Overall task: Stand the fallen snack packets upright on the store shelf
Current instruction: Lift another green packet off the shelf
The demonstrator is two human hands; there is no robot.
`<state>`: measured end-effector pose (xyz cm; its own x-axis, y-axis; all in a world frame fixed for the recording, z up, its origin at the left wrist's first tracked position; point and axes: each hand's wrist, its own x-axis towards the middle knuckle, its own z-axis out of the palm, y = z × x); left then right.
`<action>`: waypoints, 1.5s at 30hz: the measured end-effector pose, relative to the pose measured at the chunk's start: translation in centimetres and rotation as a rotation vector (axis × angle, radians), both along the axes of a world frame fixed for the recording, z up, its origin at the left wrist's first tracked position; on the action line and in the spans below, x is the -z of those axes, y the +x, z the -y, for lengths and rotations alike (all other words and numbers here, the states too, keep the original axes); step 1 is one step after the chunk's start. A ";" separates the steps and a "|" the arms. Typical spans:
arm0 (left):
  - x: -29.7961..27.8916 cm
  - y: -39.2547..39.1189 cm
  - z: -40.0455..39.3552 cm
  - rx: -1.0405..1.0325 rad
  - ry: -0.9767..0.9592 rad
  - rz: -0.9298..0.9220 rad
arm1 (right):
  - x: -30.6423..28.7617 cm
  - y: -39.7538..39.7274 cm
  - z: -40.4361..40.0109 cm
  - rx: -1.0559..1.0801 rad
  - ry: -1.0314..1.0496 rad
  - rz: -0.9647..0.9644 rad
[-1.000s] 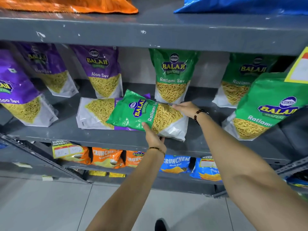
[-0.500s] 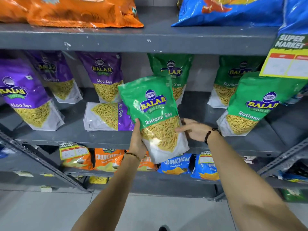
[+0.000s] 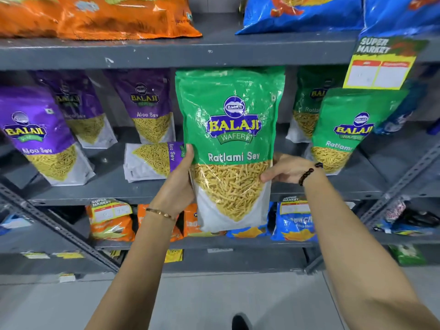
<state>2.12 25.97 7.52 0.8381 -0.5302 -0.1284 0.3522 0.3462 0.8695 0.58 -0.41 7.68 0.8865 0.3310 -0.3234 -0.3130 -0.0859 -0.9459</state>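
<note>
A green Ratlami Sev packet (image 3: 232, 129) is held upright in the air in front of the middle shelf (image 3: 133, 190). My left hand (image 3: 179, 184) grips its left edge and my right hand (image 3: 284, 169) grips its right edge. A purple Aloo Sev packet (image 3: 152, 160) lies flat on its side on the shelf, just left of my left hand. The held packet hides the shelf space behind it.
Purple Aloo Sev packets (image 3: 40, 136) stand upright at the left, green Ratlami Sev packets (image 3: 345, 132) at the right. A yellow price tag (image 3: 381, 65) hangs from the upper shelf. Orange and blue crisp bags (image 3: 297, 222) fill the lower shelf. Diagonal metal braces flank the rack.
The green packet was lifted off the fallen purple packet, turned from lying sideways to upright, and brought closer to the camera with both hands on it.
</note>
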 end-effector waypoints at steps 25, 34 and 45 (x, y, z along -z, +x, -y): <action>3.2 11.3 8.4 -0.127 0.357 0.134 | 5.9 7.1 3.3 0.650 -0.103 0.205; 4.2 12.9 5.3 -0.178 0.434 0.221 | 7.6 6.2 1.5 0.830 0.021 0.140; 3.6 20.2 -13.4 -0.184 1.339 0.593 | 9.9 5.8 -12.6 1.490 -0.111 -0.204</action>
<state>22.36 39.38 3.88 0.9828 -0.1784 -0.0479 -0.1201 -0.8140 0.5683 6.39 12.23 -2.23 0.3180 -0.8392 -0.4411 -0.2969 0.3537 -0.8870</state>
